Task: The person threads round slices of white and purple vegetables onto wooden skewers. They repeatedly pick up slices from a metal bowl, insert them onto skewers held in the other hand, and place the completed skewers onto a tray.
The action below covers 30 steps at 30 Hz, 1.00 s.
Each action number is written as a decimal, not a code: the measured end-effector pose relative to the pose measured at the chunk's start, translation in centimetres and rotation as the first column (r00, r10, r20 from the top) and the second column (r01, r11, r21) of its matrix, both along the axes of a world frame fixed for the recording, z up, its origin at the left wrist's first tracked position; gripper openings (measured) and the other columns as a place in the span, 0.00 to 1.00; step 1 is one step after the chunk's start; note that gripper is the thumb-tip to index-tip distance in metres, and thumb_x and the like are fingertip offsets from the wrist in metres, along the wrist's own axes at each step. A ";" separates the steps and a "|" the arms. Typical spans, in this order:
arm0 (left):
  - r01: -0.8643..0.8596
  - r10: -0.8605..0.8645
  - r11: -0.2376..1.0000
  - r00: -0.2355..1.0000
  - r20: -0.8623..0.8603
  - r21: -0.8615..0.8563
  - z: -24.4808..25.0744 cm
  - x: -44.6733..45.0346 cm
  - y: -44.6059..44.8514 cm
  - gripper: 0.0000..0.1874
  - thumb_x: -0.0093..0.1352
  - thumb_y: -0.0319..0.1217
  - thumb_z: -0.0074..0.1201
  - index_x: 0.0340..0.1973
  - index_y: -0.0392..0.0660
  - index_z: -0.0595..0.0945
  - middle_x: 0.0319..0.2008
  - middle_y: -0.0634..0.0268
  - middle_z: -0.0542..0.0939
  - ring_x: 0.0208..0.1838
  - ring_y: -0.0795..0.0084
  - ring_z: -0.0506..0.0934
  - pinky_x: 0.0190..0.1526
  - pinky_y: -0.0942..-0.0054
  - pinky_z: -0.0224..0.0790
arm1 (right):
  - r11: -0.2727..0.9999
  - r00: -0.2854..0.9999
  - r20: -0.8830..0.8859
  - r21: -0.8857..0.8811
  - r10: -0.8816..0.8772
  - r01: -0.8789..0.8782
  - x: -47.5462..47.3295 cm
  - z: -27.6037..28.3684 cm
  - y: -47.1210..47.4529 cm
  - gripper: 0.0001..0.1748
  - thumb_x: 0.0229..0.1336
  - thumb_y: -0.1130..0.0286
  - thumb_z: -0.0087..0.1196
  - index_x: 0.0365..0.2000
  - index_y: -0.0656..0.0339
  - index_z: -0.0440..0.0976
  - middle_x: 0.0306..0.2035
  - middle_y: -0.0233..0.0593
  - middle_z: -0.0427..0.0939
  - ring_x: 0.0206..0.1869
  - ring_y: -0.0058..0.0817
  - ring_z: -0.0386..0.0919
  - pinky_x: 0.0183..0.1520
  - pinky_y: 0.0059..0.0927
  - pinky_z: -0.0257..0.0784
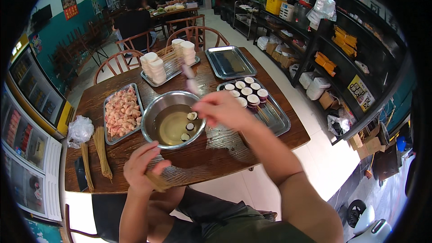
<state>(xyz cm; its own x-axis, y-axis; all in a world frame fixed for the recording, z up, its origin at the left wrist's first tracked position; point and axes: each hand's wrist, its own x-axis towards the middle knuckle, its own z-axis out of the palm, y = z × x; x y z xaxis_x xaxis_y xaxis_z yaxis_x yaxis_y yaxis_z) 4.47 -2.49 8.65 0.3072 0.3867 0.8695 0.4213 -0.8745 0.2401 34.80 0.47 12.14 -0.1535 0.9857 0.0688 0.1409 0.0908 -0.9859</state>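
Note:
My right hand [224, 109] is over the right rim of a steel bowl [146, 121], pinching a skewer of purple-skinned slices [191, 86], apparently eggplant, blurred by motion. Pale yellowish liquid fills part of the bowl, and a few loose eggplant slices [190, 127] lie at its right side. My left hand [143, 167] is at the bowl's near side, with a bundle of thin bamboo skewers [158, 182] held against the palm and its fingers partly spread. To the right, a steel tray [281, 126] carries several skewered eggplant pieces [246, 91], white cut faces up.
Left of the bowl stands a tray of raw meat chunks [122, 111]. Skewer bundles [102, 153] and a plastic bag [80, 131] lie at the table's left. Behind are white skewered stacks [155, 67] and another steel tray [253, 71]. People sit at a farther table [175, 9].

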 end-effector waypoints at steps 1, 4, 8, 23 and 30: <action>-0.005 0.009 0.998 0.998 0.056 -0.068 -0.5 -1.1 -0.1 0.21 0.59 0.36 0.76 0.44 0.42 0.85 0.44 0.57 0.87 0.37 0.68 0.85 0.33 0.76 0.78 | 0.991 0.974 0.187 0.064 -0.124 0.114 2.4 0.0 -0.4 0.15 0.66 0.64 0.58 0.33 0.67 0.83 0.24 0.35 0.81 0.22 0.19 0.78 0.26 0.24 0.74; 0.060 0.014 0.967 0.958 0.287 -0.246 -2.2 -3.7 0.4 0.15 0.66 0.31 0.70 0.45 0.40 0.82 0.45 0.57 0.84 0.41 0.71 0.81 0.35 0.79 0.70 | 0.921 0.467 0.794 0.350 -0.389 0.171 8.7 -1.1 -1.3 0.15 0.60 0.64 0.58 0.26 0.67 0.82 0.25 0.52 0.82 0.31 0.46 0.84 0.39 0.44 0.77; 0.148 -0.019 0.948 0.910 0.413 -0.283 -4.2 -4.6 1.5 0.14 0.69 0.28 0.67 0.47 0.38 0.81 0.46 0.57 0.81 0.45 0.69 0.79 0.39 0.79 0.70 | 0.940 0.324 0.896 0.227 -0.304 0.254 11.6 -4.3 -1.6 0.13 0.58 0.65 0.61 0.28 0.65 0.84 0.29 0.55 0.83 0.37 0.51 0.83 0.44 0.47 0.77; 0.360 0.166 0.717 0.744 0.648 -0.597 -8.6 -4.3 4.7 0.21 0.82 0.49 0.39 0.36 0.46 0.71 0.23 0.73 0.66 0.23 0.85 0.60 0.23 0.83 0.51 | 0.776 0.736 0.676 0.479 -0.028 -0.411 -0.8 0.3 5.1 0.09 0.63 0.69 0.60 0.41 0.61 0.81 0.36 0.46 0.82 0.41 0.45 0.81 0.47 0.42 0.75; 0.452 0.244 0.661 0.625 0.741 -0.598 -8.4 -4.6 4.5 0.20 0.84 0.45 0.37 0.32 0.47 0.67 0.22 0.73 0.63 0.21 0.84 0.59 0.21 0.83 0.51 | 0.704 0.152 0.869 -0.267 0.472 -0.659 -6.1 -1.4 10.3 0.21 0.73 0.54 0.47 0.45 0.61 0.79 0.44 0.49 0.82 0.48 0.49 0.79 0.53 0.45 0.73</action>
